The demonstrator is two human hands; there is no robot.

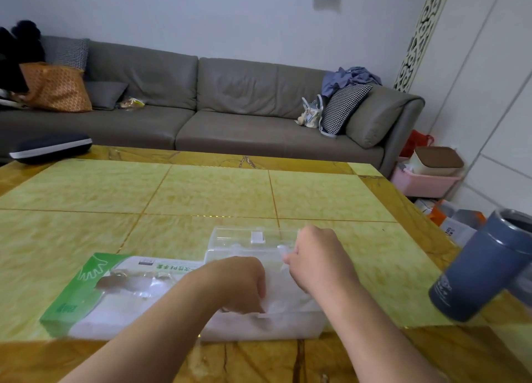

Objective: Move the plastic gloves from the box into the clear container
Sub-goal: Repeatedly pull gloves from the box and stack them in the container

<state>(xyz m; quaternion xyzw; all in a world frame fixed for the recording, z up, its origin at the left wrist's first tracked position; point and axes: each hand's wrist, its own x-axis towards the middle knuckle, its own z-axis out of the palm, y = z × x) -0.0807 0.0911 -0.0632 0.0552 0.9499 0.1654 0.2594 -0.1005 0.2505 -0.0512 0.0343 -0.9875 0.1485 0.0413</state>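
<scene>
item: green-and-white glove box (pixel 86 293), lying flat on the yellow tabletop (pixel 201 192), touching the left side of the clear container (pixel 230 329). item: plastic gloves (pixel 283 293), a white stack i see inside the container, lid (pixel 253 238) raised behind. left hand (pixel 239 284): fingers curled down onto the stack, pinching it. right hand (pixel 313 260): fingers curled at the container's far edge; i cannot tell what they grasp. item: blue tumbler (pixel 483 267), well apart at right. grey sofa (pixel 230 100) behind.
</scene>
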